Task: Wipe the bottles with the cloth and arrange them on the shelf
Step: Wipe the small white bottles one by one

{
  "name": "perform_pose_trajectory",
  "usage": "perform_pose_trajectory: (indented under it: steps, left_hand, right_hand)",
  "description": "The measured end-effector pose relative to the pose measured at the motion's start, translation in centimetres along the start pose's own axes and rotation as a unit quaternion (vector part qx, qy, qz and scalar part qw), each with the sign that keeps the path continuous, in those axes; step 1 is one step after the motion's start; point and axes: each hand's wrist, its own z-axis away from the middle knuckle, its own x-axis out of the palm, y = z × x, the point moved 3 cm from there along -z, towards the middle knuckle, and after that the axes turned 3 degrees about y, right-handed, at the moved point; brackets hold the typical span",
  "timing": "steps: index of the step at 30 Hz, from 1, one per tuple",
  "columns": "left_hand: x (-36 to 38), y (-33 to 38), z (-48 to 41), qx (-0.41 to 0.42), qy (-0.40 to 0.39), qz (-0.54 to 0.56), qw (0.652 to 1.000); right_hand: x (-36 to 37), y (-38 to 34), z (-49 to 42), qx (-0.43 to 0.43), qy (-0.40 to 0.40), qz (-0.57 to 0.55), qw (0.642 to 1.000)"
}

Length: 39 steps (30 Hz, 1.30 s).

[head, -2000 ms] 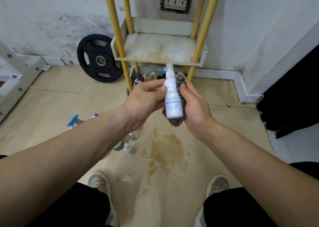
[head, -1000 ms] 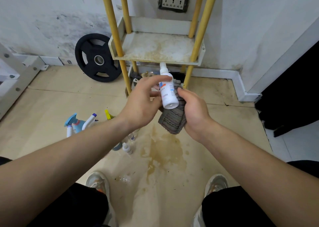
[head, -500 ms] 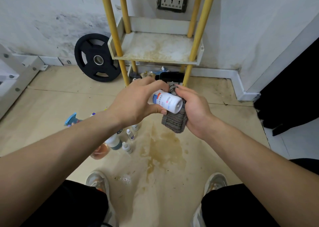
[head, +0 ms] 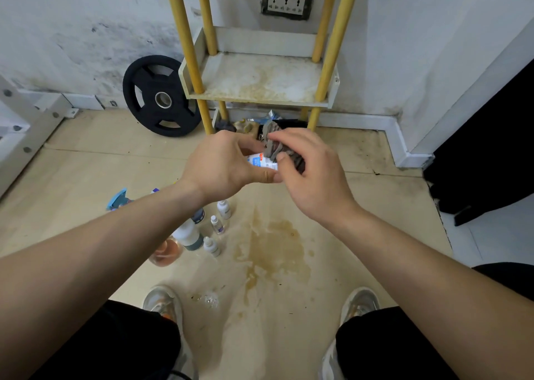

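While my left hand [head: 222, 163] grips the white bottle [head: 261, 161] before the shelf [head: 260, 77] and my right hand [head: 312, 177] pinches the cloth [head: 284, 152] onto it, I should turn it for full coverage.

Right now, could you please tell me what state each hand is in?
Left hand: closed, gripping the white bottle.
Right hand: closed, holding the grey cloth against the bottle.

Stained beige floor [head: 361, 206], smudged white wall [head: 86, 27]
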Motion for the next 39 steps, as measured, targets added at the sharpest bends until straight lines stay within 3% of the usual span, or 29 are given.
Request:
perform_pose_trajectory:
  steps: [2, 5, 8, 13, 16, 20, 22, 24, 28, 34, 39]
  left_hand:
    - [0.0, -0.1, -0.1, -0.014, -0.005, 0.054, 0.998]
    - [0.4, 0.0, 0.2, -0.030, -0.032, 0.154, 0.987]
    - [1.0, 0.3, 0.7, -0.060, -0.051, 0.226, 0.971]
    - [1.5, 0.1, 1.1, -0.126, -0.061, 0.290, 0.947]
    - [1.9, -0.3, 1.2, -0.158, -0.063, 0.308, 0.936]
    - [2.5, -0.6, 1.5, -0.194, -0.092, 0.318, 0.924]
    - [2.7, -0.8, 1.5, -0.206, -0.117, 0.332, 0.913]
    - [2.9, -0.8, 1.6, -0.212, -0.135, 0.345, 0.904]
    - [3.5, -0.7, 1.8, -0.208, -0.150, 0.363, 0.896]
    - [4.1, -0.4, 2.1, -0.148, -0.131, 0.324, 0.925]
    - [4.3, -0.5, 2.3, -0.158, -0.066, 0.326, 0.930]
  right_hand:
    - [0.4, -0.1, 0.3, -0.041, 0.002, 0.044, 0.998]
    - [0.3, 0.2, 0.3, -0.016, 0.020, -0.007, 1.000]
    - [0.4, 0.8, 0.1, 0.069, 0.029, -0.087, 0.993]
    - [1.3, 1.9, 0.1, 0.208, 0.037, -0.228, 0.950]
    - [1.9, 2.7, 0.2, 0.261, 0.029, -0.318, 0.911]
    - [1.7, 3.3, 0.5, 0.343, 0.043, -0.476, 0.809]
    - [1.3, 3.3, 0.5, 0.361, 0.046, -0.501, 0.785]
    - [1.1, 3.2, 0.5, 0.360, 0.040, -0.498, 0.788]
    - [1.0, 2.8, 0.4, 0.331, 0.046, -0.424, 0.842]
    - [1.5, 3.0, 1.1, 0.370, 0.061, -0.346, 0.860]
    - [1.3, 2.4, 1.0, 0.280, 0.055, -0.268, 0.920]
